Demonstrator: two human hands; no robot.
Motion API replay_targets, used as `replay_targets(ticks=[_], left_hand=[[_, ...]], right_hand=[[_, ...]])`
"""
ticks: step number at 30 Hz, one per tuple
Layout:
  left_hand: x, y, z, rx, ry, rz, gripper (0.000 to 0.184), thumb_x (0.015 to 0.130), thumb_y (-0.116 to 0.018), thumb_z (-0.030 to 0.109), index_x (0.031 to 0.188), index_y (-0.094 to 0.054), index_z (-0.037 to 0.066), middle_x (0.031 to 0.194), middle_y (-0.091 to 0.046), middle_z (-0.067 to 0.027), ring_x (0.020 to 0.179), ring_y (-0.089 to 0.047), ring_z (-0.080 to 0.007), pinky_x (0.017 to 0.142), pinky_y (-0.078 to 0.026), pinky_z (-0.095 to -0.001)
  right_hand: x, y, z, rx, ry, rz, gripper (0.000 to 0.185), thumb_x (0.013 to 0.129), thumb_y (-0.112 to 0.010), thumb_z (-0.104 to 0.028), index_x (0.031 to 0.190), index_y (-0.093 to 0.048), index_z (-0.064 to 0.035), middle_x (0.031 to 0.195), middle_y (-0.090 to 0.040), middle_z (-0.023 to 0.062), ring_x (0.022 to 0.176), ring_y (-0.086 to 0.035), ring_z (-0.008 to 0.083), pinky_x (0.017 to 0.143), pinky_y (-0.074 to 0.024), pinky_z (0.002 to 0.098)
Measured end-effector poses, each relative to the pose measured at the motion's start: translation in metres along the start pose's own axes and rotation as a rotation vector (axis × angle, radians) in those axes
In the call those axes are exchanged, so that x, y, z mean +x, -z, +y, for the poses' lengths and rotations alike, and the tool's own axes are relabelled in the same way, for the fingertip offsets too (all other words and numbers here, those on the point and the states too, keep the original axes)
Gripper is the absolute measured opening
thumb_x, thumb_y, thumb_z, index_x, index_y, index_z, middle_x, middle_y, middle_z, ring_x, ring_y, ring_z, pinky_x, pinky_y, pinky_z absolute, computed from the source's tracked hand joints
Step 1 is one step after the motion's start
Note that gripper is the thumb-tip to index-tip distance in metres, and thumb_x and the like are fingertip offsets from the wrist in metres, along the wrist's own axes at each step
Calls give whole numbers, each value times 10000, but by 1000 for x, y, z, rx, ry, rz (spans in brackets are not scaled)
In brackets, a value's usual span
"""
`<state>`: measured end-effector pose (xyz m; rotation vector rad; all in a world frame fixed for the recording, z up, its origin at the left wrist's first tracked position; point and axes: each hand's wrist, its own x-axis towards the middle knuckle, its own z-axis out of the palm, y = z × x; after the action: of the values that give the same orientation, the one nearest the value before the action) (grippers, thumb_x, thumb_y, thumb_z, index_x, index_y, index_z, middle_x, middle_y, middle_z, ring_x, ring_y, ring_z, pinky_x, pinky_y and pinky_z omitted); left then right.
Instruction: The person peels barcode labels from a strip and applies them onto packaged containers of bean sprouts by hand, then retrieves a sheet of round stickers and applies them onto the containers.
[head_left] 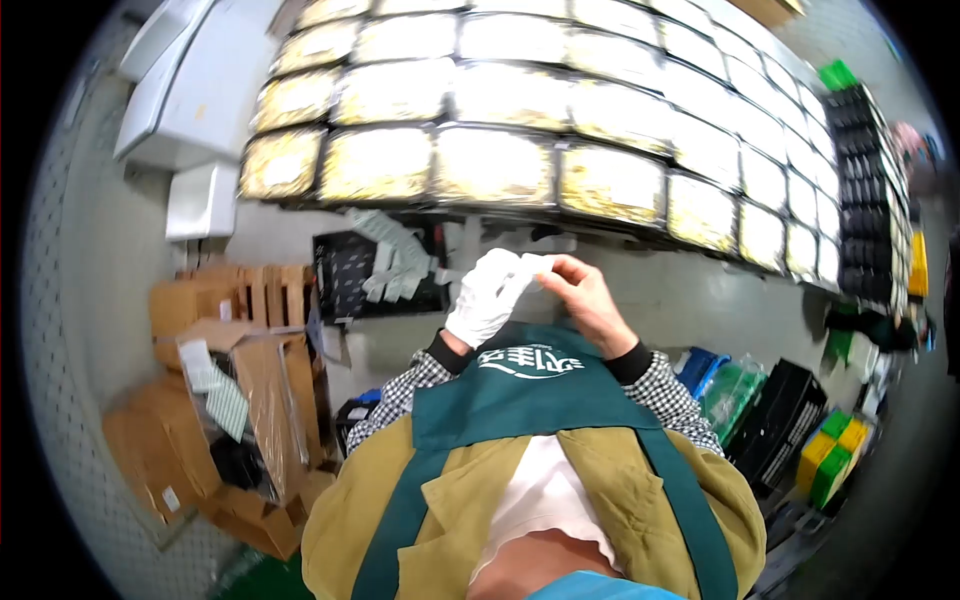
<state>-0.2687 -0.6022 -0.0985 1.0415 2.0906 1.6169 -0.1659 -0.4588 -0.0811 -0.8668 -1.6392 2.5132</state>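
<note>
Matt cloth glove point(485, 300), glossy plastic packs point(495, 165)

Floor: I see smooth grey flooring point(750, 325), with a dotted grey strip point(70, 350) curving along the left edge.
Left side: white bins point(205, 95) stand beyond opened cardboard boxes point(265, 390).
Right side: tall black stacks point(868, 205) at the far end; nearer me, a black crate point(780, 415) and a yellow-green box point(832, 460).
Light: bright white glare up top.
</note>
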Motion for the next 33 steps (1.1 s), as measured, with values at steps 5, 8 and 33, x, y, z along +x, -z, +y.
replay_targets(ticks=[5, 8, 33], left_hand=[[2, -111, 52, 159, -197, -204, 149, 849, -678, 138, 766, -600, 42, 710, -603, -77, 596, -589, -183, 556, -465, -290], [5, -201, 78, -34, -149, -375, 110, 830, -703, 147, 821, -645, 54, 734, -624, -47, 638, -595, -133, 586, -475, -265], [134, -550, 251, -773, 268, -1163, 353, 932, -564, 99, 1268, -520, -1, 940, -664, -80, 855, -599, -114, 804, -488, -256]], right_hand=[[-75, 98, 7, 359, 173, 252, 123, 875, -662, -83, 972, -661, -8, 934, -668, 24, 865, -589, 70, 792, -454, 219], [-123, 191, 3, 461, 330, 463, 130, 887, -656, -100, 987, -643, -19, 919, -643, 7, 831, -561, 60, 756, -437, 204], [-129, 707, -134, -1088, 459, 1348, 273, 749, -733, -348, 743, -642, -90, 869, -593, 72, 922, -537, 281, 852, -383, 414]])
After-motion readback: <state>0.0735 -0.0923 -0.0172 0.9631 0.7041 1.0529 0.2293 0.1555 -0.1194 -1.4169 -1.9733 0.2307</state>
